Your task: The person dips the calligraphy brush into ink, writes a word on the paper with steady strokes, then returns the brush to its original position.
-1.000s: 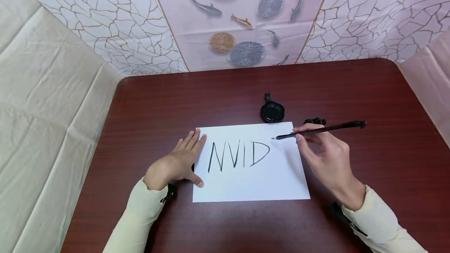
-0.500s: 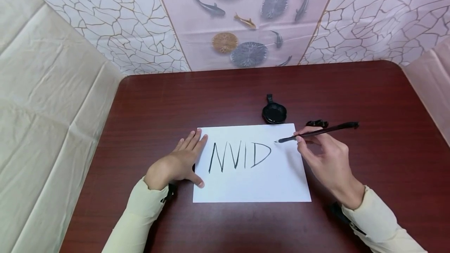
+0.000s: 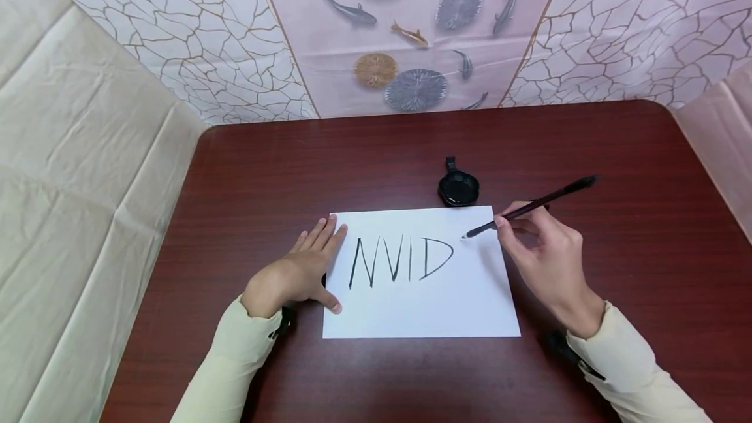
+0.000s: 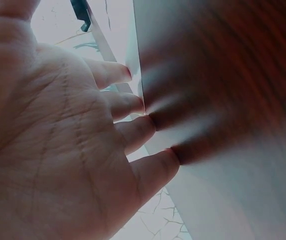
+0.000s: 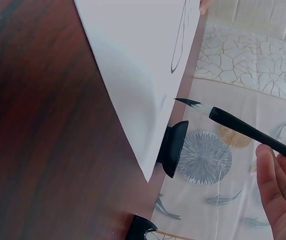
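Note:
A sheet of white paper (image 3: 423, 312) lies on the table, with the letters "NVID" (image 3: 402, 260) in dark strokes. My left hand (image 3: 296, 273) rests on its left edge, fingers straight and thumb spread. In the left wrist view, the fingertips of the left hand (image 4: 83, 130) touch down at the paper's edge. My right hand (image 3: 546, 260) pinches a black writing brush (image 3: 555, 196) over the upper right of the sheet. Its dark pointed tip is right of the "D". In the right wrist view, the brush (image 5: 248, 131) has its tip apart from the paper.
A small black ink dish (image 3: 458, 188) with a short handle stands just behind the paper's far edge. A small black object (image 5: 140, 227) sits right of it, mostly hidden by my right hand in the head view. Patterned cloth (image 3: 376, 31) hangs behind the table (image 3: 294, 168).
The brush tip has moved slightly down and right beside the "D". Its rear end has risen, so the brush stands steeper. My left hand stays in place on the paper.

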`<state>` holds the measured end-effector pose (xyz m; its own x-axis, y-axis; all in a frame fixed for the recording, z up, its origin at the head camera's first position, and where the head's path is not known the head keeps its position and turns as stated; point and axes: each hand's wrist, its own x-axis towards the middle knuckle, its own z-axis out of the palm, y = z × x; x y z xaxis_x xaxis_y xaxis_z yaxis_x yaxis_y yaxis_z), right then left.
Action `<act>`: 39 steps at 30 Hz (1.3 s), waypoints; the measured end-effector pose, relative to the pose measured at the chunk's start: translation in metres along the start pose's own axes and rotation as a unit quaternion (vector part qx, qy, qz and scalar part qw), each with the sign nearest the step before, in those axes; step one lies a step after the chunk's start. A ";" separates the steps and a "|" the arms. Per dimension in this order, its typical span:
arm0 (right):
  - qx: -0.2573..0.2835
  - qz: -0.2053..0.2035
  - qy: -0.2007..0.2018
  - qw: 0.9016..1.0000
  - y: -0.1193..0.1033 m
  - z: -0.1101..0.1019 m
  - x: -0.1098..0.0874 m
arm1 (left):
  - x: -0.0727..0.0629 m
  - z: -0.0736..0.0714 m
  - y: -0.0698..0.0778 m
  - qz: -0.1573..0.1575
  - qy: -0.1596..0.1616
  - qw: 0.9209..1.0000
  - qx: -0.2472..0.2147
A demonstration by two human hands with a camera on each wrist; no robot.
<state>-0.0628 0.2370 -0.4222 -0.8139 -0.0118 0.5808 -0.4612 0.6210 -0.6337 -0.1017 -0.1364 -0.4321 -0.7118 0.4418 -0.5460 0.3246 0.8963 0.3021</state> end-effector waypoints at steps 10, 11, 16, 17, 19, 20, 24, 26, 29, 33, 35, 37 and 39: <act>0.005 0.000 0.030 1.000 0.002 0.007 0.002 | 0.001 0.002 -0.001 0.002 0.003 1.000 0.003; 0.003 0.000 0.028 1.000 0.003 0.007 0.001 | 0.001 0.002 -0.001 0.002 0.003 1.000 0.003; -0.019 0.002 0.017 1.000 0.005 0.006 -0.005 | 0.001 0.002 -0.001 0.004 0.003 1.000 0.002; -0.024 0.003 0.012 1.000 0.004 0.005 -0.007 | 0.002 0.003 -0.002 0.004 0.003 1.000 0.002; -0.032 0.003 0.002 0.999 0.000 0.003 -0.010 | 0.001 0.002 -0.002 0.006 0.003 1.000 0.001; -0.036 0.002 -0.006 0.999 -0.002 0.002 -0.012 | 0.001 0.002 -0.002 0.006 0.003 1.000 0.001; -0.042 -0.005 -0.032 0.999 -0.011 -0.003 -0.019 | 0.001 0.001 -0.002 0.007 0.004 1.000 -0.002; -0.050 -0.011 -0.045 0.998 -0.016 -0.006 -0.021 | 0.000 0.001 -0.002 0.007 0.004 1.000 -0.001; -0.055 -0.018 -0.055 0.997 -0.021 -0.008 -0.022 | 0.000 0.000 -0.002 0.005 0.004 1.000 0.001; -0.049 -0.024 -0.046 0.997 -0.024 -0.011 -0.019 | 0.000 0.000 -0.001 0.004 0.002 1.000 0.003; -0.039 -0.025 -0.029 0.999 -0.025 -0.013 -0.016 | 0.000 0.000 -0.001 0.004 0.001 1.000 0.003; -0.025 -0.022 -0.012 0.999 -0.025 -0.015 -0.013 | 0.000 0.000 -0.001 0.005 0.001 1.000 0.003; -0.011 -0.019 0.001 1.000 -0.025 -0.018 -0.009 | 0.000 0.000 -0.001 0.006 0.002 1.000 0.002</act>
<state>-0.0374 0.2355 -0.4029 -0.7949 -0.0336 0.6058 -0.4838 0.6376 -0.5995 -0.1016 -0.1375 -0.4326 -0.7101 0.4517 -0.5401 0.3356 0.8915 0.3043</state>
